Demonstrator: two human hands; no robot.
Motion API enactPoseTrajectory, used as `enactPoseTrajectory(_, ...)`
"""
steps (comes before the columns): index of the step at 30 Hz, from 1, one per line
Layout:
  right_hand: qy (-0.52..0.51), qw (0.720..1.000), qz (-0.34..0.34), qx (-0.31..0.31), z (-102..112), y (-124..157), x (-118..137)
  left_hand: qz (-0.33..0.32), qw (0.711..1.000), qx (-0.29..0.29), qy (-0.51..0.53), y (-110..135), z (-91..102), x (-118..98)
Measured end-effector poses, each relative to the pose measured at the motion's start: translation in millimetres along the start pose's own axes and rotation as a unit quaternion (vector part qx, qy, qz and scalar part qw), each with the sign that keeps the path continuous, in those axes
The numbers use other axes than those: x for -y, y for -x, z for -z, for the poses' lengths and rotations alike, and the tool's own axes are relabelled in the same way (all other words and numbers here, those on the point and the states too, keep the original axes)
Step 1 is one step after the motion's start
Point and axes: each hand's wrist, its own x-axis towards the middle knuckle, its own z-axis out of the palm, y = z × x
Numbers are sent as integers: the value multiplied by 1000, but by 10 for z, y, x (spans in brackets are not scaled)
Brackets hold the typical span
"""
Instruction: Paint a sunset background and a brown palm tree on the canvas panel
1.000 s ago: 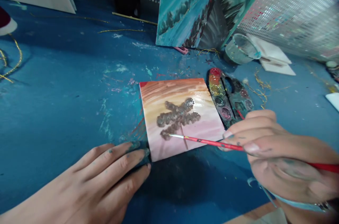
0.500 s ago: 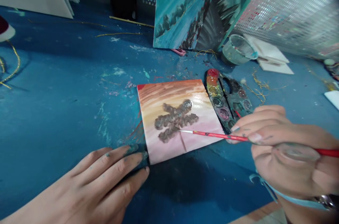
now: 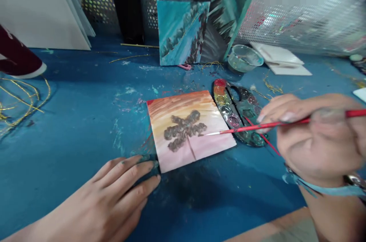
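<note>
Orange-to-pink painted board (image 3: pixel 190 131) lying flat on a blue, paint-flecked table (image 3: pixel 71 146), at the centre of the view. Its upper part shows bands of orange and ochre, fading to pale pink below. A brown, glossy, speckled crown with branching arms (image 3: pixel 183 128) sits near the middle, and a thin dark trunk line (image 3: pixel 192 149) runs down from it into the pink.

The left hand (image 3: pixel 97 200) lies open beside the lower-left corner of the board, its fingers slightly spread and nearly flat. Its teal-smudged fingertips (image 3: pixel 151 164) touch the board's lower-left edge. The right hand (image 3: pixel 311 139), somewhat blurred, is to the right, with its fingers pressed together, pinching a red-handled brush (image 3: pixel 274 125). The fine tip of the brush lies over the board just right of the trunk, though contact cannot be told. A light blue wristband (image 3: pixel 328 190) circles the right wrist.

Just right of the board, and close to it, lies a dark oval palette (image 3: pixel 234 114) with wells of red, yellow, green and pink paint. A second brush (image 3: pixel 264 139) with a thin red handle crosses it, running under the right hand. Behind them stand a clear cup (image 3: pixel 244 58) and a teal painting (image 3: pixel 181 32), which leans against a perforated panel (image 3: pixel 97 1). Loops of gold wire (image 3: pixel 17 100) lie on the table at far left.
</note>
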Motion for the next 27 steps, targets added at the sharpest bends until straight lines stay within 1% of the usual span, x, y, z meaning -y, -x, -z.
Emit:
enactPoseTrajectory(3,-27,999,9,27,-55,39,-12,-7,1000,0,-4,-60,22,-1)
enactPoseTrajectory(5,-24,1000,7,4,-30,31,-86,-10,1000,1,-2,-70,17,2)
enactPoseTrajectory(7,-35,999,14,-30,30,-27,-216,-9,1000,1,2,-70,13,9)
enactPoseTrajectory(8,-49,998,14,-34,66,-70,-287,-8,1000,-3,2,-72,15,14)
enactPoseTrajectory(9,-65,998,3,-22,101,-118,-351,-7,1000,-9,-1,-79,22,20)
enactPoseTrajectory(11,-92,994,-37,35,157,-204,-425,-15,1000,-17,-18,-107,52,35)
enactPoseTrajectory(14,-104,983,-82,128,180,-252,-367,-50,997,-30,-47,-178,114,54)
enactPoseTrajectory(17,-93,972,-123,176,138,-200,-195,-67,994,-43,-76,-242,154,52)
enactPoseTrajectory(19,-87,969,-148,178,101,-151,-107,-65,993,-52,-86,-264,166,37)
enactPoseTrajectory(22,-82,972,-159,155,64,-111,-76,-66,993,-61,-75,-260,179,22)
enactPoseTrajectory(25,-83,971,-160,154,60,-119,-97,-70,994,-43,-71,-218,176,39)
enactPoseTrajectory(27,-93,966,-166,175,73,-139,-91,-75,995,-21,-70,-176,154,57)
